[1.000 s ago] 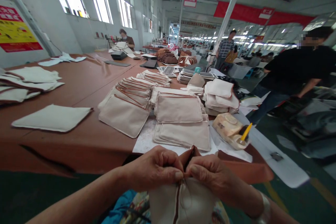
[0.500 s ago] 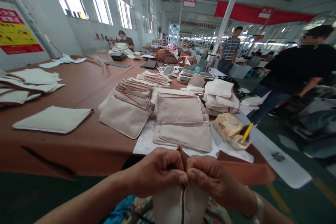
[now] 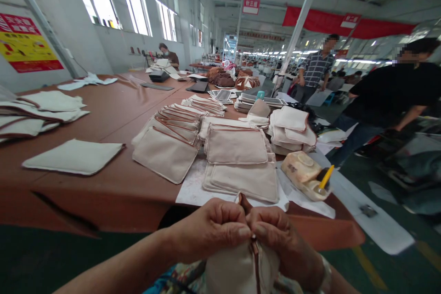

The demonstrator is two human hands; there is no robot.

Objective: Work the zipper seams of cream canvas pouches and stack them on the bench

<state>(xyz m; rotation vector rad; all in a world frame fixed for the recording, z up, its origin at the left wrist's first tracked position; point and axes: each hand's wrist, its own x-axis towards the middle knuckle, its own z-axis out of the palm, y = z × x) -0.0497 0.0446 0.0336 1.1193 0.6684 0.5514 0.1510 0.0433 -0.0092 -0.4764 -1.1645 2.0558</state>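
A cream fabric pouch (image 3: 230,266) with a brown edge strip hangs over my lap, below the table's front edge. My left hand (image 3: 217,225) pinches its upper edge between thumb and bent fingers. Close against it, my right hand (image 3: 279,234) grips the same edge from the other side, the thumbs nearly touching. A brown tip of the piece pokes up between the knuckles. The fingertips cover the exact spot being held. Just beyond the hands, a stack of cream pouches (image 3: 237,144) lies on white paper (image 3: 191,188).
Fanned pouches (image 3: 165,151) lie left of the stack, and a single cream panel (image 3: 74,156) farther left. At right stands a cut plastic container (image 3: 301,170) with a yellow-handled tool (image 3: 327,177). The brown-covered table (image 3: 113,193) has more piles. Two people stand at right; another sits far back.
Both hands and the pouch have shifted slightly right in view, still pinching together. The pouch's brown strip now slants. The person in the checked shirt has moved right.
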